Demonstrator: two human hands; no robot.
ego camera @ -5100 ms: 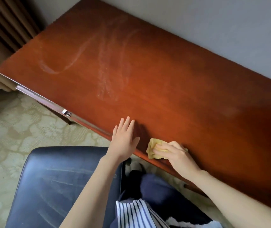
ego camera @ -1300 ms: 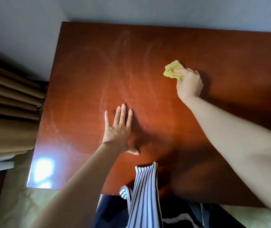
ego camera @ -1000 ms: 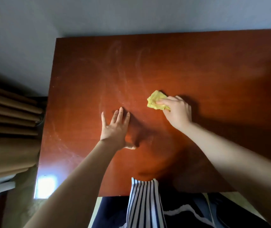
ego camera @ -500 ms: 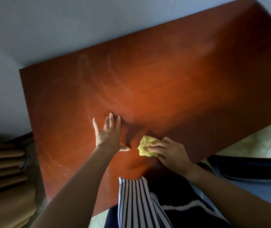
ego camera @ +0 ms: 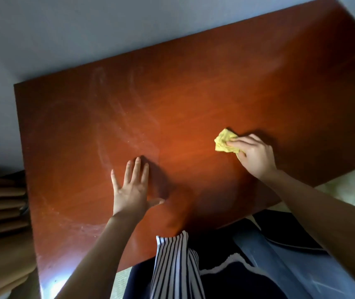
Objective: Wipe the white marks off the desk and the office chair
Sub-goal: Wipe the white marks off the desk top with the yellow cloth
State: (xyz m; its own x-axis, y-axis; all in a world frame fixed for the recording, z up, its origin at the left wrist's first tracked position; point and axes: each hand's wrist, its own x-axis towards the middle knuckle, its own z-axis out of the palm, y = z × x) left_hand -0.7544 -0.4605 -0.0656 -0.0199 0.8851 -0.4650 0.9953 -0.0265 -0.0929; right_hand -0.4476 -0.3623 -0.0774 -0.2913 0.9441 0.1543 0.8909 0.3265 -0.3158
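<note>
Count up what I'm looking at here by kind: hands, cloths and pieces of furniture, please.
Hands: 2, the left hand and the right hand.
Cloths: 1, the yellow cloth.
Furniture: 2, the desk and the office chair.
Total: 5.

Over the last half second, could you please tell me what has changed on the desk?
The right hand, holding the yellow cloth, swept rightward across the desk, away from the left hand. The left hand stayed flat in place, and the white marks beyond it remain.
</note>
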